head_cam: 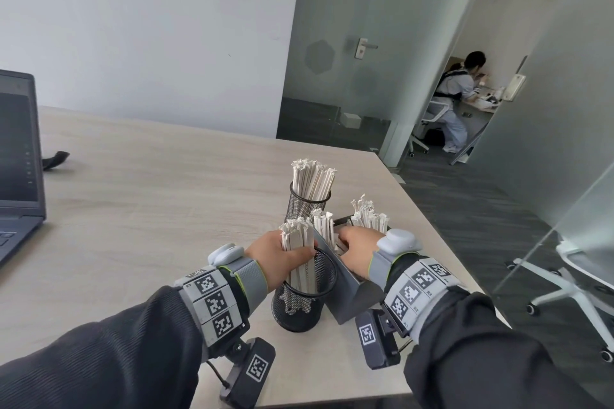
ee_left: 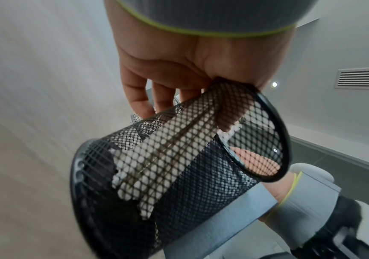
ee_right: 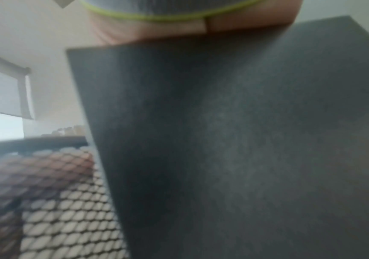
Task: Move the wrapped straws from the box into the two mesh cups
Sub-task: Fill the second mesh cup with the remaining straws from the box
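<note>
Two black mesh cups stand on the table. The far cup (head_cam: 308, 206) is packed with white wrapped straws (head_cam: 312, 181). My left hand (head_cam: 289, 252) grips a bundle of straws (head_cam: 296, 237) whose lower ends stand inside the near cup (head_cam: 300, 295), also seen close up (ee_left: 179, 166) under that hand (ee_left: 179, 70). The grey box (head_cam: 347, 289) sits right of the near cup and holds more straws (head_cam: 367, 217). My right hand (head_cam: 355, 247) reaches down into the box; its fingers are hidden. The right wrist view is filled by the box wall (ee_right: 245, 140).
An open laptop (head_cam: 16, 149) stands at the table's left, with a black strap (head_cam: 54, 158) beside it. The table's right edge runs close to the box. A white office chair (head_cam: 578, 276) and glass partitions lie beyond. A person (head_cam: 458, 103) sits in the far room.
</note>
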